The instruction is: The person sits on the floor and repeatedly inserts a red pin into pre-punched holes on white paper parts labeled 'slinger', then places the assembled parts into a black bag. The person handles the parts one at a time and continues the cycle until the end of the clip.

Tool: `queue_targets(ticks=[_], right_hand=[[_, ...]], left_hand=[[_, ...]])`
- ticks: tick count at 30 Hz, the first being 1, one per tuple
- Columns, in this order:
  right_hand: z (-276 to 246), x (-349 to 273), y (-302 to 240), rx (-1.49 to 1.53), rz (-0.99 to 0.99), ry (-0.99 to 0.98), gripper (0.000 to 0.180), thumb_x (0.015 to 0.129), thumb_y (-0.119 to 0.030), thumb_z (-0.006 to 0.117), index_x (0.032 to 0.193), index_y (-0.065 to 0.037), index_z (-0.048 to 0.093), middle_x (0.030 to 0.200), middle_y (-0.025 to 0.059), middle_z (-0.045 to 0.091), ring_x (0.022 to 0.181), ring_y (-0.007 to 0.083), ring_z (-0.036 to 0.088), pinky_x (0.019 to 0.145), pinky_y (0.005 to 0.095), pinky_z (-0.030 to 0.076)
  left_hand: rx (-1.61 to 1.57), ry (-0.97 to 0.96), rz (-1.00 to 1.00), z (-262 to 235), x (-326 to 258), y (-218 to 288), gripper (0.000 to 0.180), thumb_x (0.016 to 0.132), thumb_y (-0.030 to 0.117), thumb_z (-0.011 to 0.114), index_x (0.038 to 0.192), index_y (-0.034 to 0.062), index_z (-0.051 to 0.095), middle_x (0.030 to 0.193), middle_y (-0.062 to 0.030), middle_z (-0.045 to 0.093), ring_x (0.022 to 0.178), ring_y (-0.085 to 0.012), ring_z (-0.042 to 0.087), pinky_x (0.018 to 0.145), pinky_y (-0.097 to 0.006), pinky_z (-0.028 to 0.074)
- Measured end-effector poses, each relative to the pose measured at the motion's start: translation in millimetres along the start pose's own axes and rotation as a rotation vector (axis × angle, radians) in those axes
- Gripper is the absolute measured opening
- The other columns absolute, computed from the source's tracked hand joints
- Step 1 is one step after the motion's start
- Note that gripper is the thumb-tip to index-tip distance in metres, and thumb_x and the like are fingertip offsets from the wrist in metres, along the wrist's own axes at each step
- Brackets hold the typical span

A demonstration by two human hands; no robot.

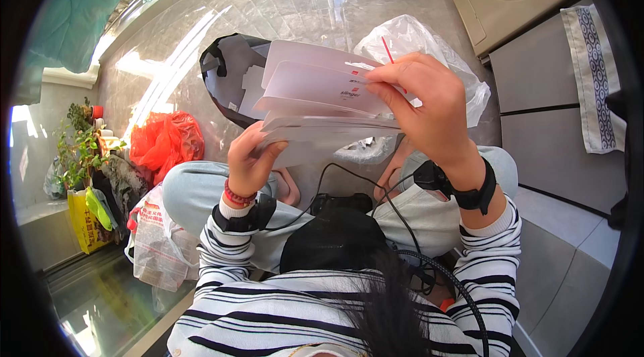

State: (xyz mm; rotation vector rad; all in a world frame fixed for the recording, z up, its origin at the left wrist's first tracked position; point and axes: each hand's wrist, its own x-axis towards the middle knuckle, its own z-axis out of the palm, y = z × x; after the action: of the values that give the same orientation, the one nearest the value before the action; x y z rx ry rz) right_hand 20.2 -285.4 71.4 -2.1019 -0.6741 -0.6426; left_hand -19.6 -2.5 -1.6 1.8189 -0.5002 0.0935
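Before me is a fanned stack of thin white cards (312, 78) with rounded corners, some bearing a small red and dark print. My left hand (249, 159) is closed on the stack's lower left corner, thumb in front. At the upper right, my right hand (422, 95) pinches the cards' edges between thumb and fingers. A thin red strip (387, 49) shows by its fingertips; I cannot make out what it is. Just behind the cards, a dark bag (218, 78) with a grey inside stands open on the floor, with white pieces in it.
A clear plastic bag (469, 82) lies behind my right hand. To the left are a red plastic bag (168, 145), a white printed bag (164, 243) and a potted plant (84, 149). A washing machine (463, 5) and grey cabinet (537, 62) stand right. Black cables (402, 219) cross my lap.
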Motion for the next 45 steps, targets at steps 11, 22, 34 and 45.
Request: queue_targets(ticks=[11,22,34,45], right_hand=[[-0.5,6.8,8.6,-0.208,0.031,0.218,0.012,0.078,0.002,0.069,0.089,-0.001,0.068,0.083,0.0089,0.068,0.071,0.0192,0.064,0.065,0.0257,0.051],[17.2,-6.9,9.0,-0.087,0.058,0.029,0.017,0.074,-0.001,0.072,0.090,-0.004,0.066,0.080,0.0074,0.066,0.070,0.0223,0.062,0.063,0.0304,0.049],[25.6,-1.3,9.8,-0.157,0.101,-0.018,0.034,0.069,-0.003,0.076,0.100,-0.005,0.064,0.092,0.0074,0.063,0.084,0.0230,0.058,0.071,0.0319,0.047],[23.4,0.0,10.7,-0.115,0.204,-0.066,0.032,0.065,-0.005,0.079,0.093,-0.004,0.064,0.076,0.0046,0.056,0.075,0.0201,0.054,0.067,0.0310,0.045]], left_hand=[[-0.367,-0.096,-0.324,12.2,1.1,1.9,0.026,0.090,-0.004,0.058,0.114,0.0017,0.048,0.097,-0.0048,0.063,0.089,-0.0082,0.058,0.075,-0.022,0.048],[-0.410,0.063,-0.323,26.7,10.7,2.1,0.036,0.093,0.002,0.056,0.125,0.0026,0.040,0.105,-0.0079,0.062,0.093,-0.0097,0.058,0.079,-0.023,0.047],[-0.390,0.091,-0.259,38.6,17.1,2.1,0.037,0.093,0.002,0.056,0.126,0.0024,0.040,0.104,-0.0090,0.062,0.093,-0.0105,0.058,0.079,-0.024,0.047],[-0.330,0.102,-0.275,45.6,14.1,-4.4,0.049,0.092,-0.001,0.056,0.135,0.0029,0.034,0.110,-0.0118,0.060,0.097,-0.0135,0.059,0.082,-0.025,0.048]])
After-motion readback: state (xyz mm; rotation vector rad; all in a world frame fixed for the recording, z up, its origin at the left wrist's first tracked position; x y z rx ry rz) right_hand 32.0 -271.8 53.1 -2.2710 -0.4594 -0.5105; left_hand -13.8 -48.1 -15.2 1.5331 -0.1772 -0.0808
